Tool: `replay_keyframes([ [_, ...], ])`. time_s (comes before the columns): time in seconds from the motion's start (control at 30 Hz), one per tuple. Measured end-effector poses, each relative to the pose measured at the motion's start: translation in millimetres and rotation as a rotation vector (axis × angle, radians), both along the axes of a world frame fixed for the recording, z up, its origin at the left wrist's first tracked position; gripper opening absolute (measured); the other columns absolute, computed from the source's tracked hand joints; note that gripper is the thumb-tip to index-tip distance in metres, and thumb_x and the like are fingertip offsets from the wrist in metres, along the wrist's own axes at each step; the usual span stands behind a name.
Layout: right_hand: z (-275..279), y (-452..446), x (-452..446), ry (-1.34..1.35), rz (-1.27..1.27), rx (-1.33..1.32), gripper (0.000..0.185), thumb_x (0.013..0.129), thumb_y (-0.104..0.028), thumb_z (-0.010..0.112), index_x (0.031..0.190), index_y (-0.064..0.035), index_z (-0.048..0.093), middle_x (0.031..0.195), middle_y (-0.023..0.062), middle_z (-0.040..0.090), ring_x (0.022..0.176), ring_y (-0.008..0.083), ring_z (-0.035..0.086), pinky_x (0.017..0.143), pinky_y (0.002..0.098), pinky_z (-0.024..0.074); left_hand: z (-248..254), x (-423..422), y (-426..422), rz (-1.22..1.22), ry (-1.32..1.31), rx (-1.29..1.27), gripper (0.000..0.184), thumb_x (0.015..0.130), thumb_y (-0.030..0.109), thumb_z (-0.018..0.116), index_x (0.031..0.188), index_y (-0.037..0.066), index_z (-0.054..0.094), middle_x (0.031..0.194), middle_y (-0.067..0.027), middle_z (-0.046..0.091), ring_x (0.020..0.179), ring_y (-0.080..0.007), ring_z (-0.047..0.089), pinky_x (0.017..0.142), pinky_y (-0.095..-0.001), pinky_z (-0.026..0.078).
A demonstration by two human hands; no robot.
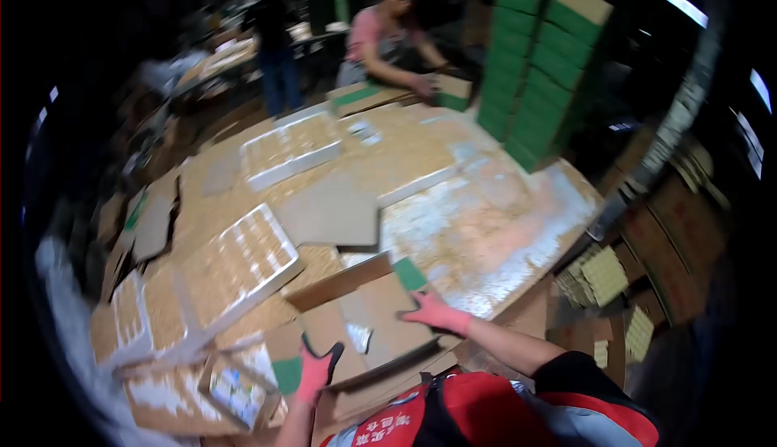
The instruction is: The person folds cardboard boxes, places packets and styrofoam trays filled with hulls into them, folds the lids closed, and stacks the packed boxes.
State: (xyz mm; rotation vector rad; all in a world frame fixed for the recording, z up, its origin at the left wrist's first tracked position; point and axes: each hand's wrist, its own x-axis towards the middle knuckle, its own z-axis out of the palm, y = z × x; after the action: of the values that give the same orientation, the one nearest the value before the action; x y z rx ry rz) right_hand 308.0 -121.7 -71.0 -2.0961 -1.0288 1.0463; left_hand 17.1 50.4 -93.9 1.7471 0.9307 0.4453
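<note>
Open cardboard box (340, 283) at the table's (518, 240) near edge, between your gloved hands.
Your left hand (318, 370) and right hand (437, 312) are spread at its ends; whether either grips, I cannot tell. Expect it light, stiff along the walls, bendy at the flaps (286, 372): hold the end walls.

Matt brown cardboard is meeting a rough, crumb-strewn surface (494, 232)!
The open box (344, 283) is showing smooth, dull card; the pink gloves (442, 315) are looking like matt cloth; the white trays (299, 165) are resembling plastic foam; the red vest (494, 410) is appearing as smooth fabric.
</note>
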Motion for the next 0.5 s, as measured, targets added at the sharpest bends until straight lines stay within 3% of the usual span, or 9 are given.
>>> replay_keyframes([
  [0.07,-53.2,8.5,-13.5,0.013,-0.117,0.049,0.104,0.077,-0.053,0.071,0.151,-0.0018,0.018,0.145,0.034,0.034,0.136,0.0445,0.033,0.112,0.0465,0.0292,-32.2,0.5,-3.2,0.213,-0.07,-0.023,0.071,0.084,0.024,0.074,0.139,-0.002,0.037,0.132,-0.0197,0.05,0.119,-0.0271,0.05,0.102,-0.0377,0.041],
  [0.13,10.6,-3.4,-34.9,0.31,-0.195,0.271,0.096,0.084,-0.038,0.07,0.152,-0.0011,0.014,0.143,0.0273,0.041,0.132,0.0331,0.041,0.11,0.0357,0.0328,-10.7,-3.0,-4.8,0.149,-0.308,-0.411,0.066,0.092,0.026,0.065,0.143,-0.001,0.033,0.128,-0.0135,0.055,0.115,-0.0265,0.055,0.1,-0.0346,0.044],
  [0.2,31.9,-0.5,-37.9,0.377,-0.269,0.243,0.095,0.082,-0.028,0.073,0.153,-0.0016,0.015,0.143,0.0247,0.042,0.13,0.0253,0.044,0.108,0.0315,0.0341,21.0,14.2,-15.8,0.031,-0.394,-0.656,0.068,0.091,0.026,0.066,0.143,-0.001,0.032,0.13,-0.0156,0.054,0.117,-0.0274,0.054,0.101,-0.0366,0.043],
  [0.3,54.4,-19.8,7.2,0.519,-0.339,0.577,0.083,0.082,-0.023,0.073,0.149,-0.0017,0.03,0.14,0.016,0.049,0.122,0.0202,0.049,0.104,0.03,0.0379,67.4,50.5,-34.3,-0.086,-0.513,-1.01,0.07,0.089,0.024,0.068,0.144,0.0,0.031,0.132,-0.0188,0.052,0.121,-0.0288,0.053,0.103,-0.0396,0.042],
  [0.4,46.2,-77.8,93.7,0.778,-0.377,0.747,0.069,0.088,-0.023,0.066,0.146,0.0003,0.035,0.138,0.0154,0.051,0.123,0.0211,0.05,0.106,0.0309,0.0372,42.4,115.9,-46.6,-0.142,-0.446,-1.359,0.062,0.095,0.039,0.054,0.14,-0.002,0.04,0.131,-0.0198,0.054,0.121,-0.0322,0.054,0.108,-0.0432,0.04],
  [0.47,-9.3,-146.7,180.5,-0.236,-0.068,0.79,0.052,0.096,-0.029,0.054,0.137,0.0008,0.047,0.137,0.0145,0.053,0.123,0.0218,0.052,0.106,0.0345,0.0387,35.9,189.6,-73.9,-0.098,-0.453,-1.774,0.062,0.097,0.043,0.05,0.137,-0.005,0.045,0.127,-0.0219,0.059,0.119,-0.0361,0.055,0.11,-0.0452,0.038],
  [0.5,-18.0,-169.0,195.8,0.247,-0.747,0.575,0.047,0.096,-0.032,0.053,0.13,0.0017,0.053,0.13,0.0123,0.058,0.119,0.0226,0.055,0.104,0.0375,0.0405,-14.3,220.3,-78.9,-0.101,-0.489,-1.661,0.057,0.099,0.04,0.045,0.141,0.002,0.043,0.127,-0.023,0.058,0.118,-0.0382,0.055,0.108,-0.049,0.04],
])
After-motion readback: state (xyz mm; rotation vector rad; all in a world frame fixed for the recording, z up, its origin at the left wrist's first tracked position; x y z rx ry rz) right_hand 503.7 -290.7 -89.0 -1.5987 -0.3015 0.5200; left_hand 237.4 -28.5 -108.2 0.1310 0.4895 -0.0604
